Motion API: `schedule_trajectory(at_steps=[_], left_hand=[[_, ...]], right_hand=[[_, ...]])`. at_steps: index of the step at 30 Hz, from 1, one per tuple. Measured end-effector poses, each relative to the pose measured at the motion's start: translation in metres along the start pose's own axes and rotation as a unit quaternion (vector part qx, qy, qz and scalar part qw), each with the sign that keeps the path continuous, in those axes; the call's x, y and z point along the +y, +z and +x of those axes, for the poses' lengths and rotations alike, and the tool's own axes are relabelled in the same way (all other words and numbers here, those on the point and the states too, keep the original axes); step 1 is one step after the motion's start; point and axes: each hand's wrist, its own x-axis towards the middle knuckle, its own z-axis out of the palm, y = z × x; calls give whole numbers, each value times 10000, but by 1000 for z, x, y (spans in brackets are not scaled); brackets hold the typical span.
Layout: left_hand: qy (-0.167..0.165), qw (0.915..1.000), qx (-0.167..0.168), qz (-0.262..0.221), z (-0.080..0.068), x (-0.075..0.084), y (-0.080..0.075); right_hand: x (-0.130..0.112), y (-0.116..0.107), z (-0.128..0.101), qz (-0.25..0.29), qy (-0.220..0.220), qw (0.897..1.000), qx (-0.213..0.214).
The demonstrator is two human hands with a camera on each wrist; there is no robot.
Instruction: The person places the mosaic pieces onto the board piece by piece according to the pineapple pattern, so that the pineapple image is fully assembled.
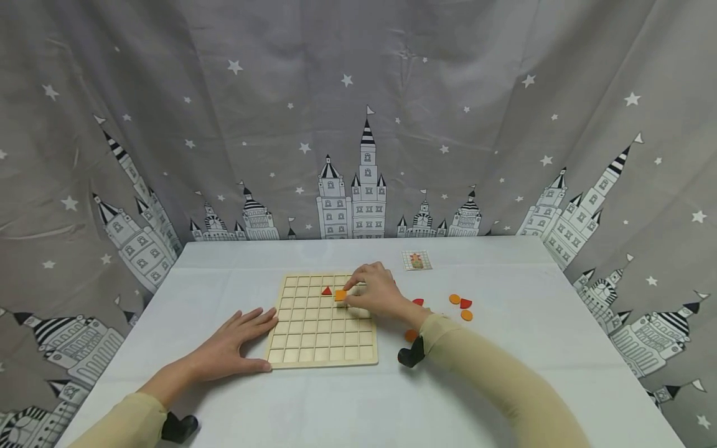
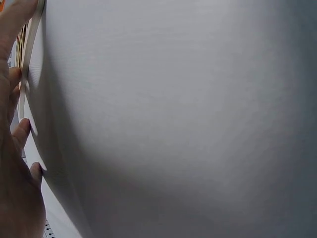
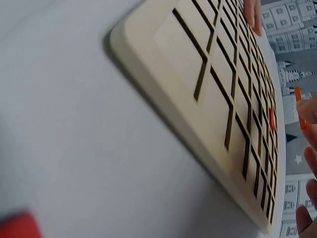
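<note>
A pale wooden grid board (image 1: 313, 341) lies on the white table. My right hand (image 1: 378, 289) reaches over its upper right part and pinches an orange square tile (image 1: 340, 295) between thumb and finger. In the right wrist view the orange tile (image 3: 299, 108) is seen edge-on, above the board. A red triangle tile (image 1: 327, 291) sits on the grid just left of it. My left hand (image 1: 232, 345) rests with spread fingers at the board's left edge, thumb near the lower left corner. The left wrist view shows that hand (image 2: 20, 163) at the board's side.
Right of the board lie loose orange round tiles (image 1: 467, 315) and red tiles (image 1: 465, 303), some partly behind my right arm. A small gridded picture card (image 1: 417, 260) lies at the back of the table. Behind hangs a grey curtain (image 1: 448, 74) printed with castles.
</note>
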Motion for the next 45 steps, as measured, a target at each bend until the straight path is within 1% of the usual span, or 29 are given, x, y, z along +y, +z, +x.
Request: schedule_trajectory(at_steps=[5,12,15,23,31,38,42,45], left_hand=[[-2,10000,-16,57,2,-1,0],[69,9999,87,5,1,-3,0],[73,9999,100,-2,1,-2,0],[21,10000,81,-41,1,-1,0],[46,9999,87,-90,0,-2,-1],[74,9999,67,-60,-1,-2,-1],[112,9999,87,-75,-1,-3,-1],[79,9999,67,-106,-1,-2,0]], right_hand=[[-9,12,7,-209,-6,9998,3],[-14,26,13,-812,108,9966,133],[-15,31,13,-926,175,9954,188],[-20,39,13,-1063,216,9938,239],[-18,43,15,-943,240,9947,324],[-17,39,13,-846,224,9959,228],[-18,32,11,-805,250,9963,169],[-18,27,9,-833,284,9960,145]])
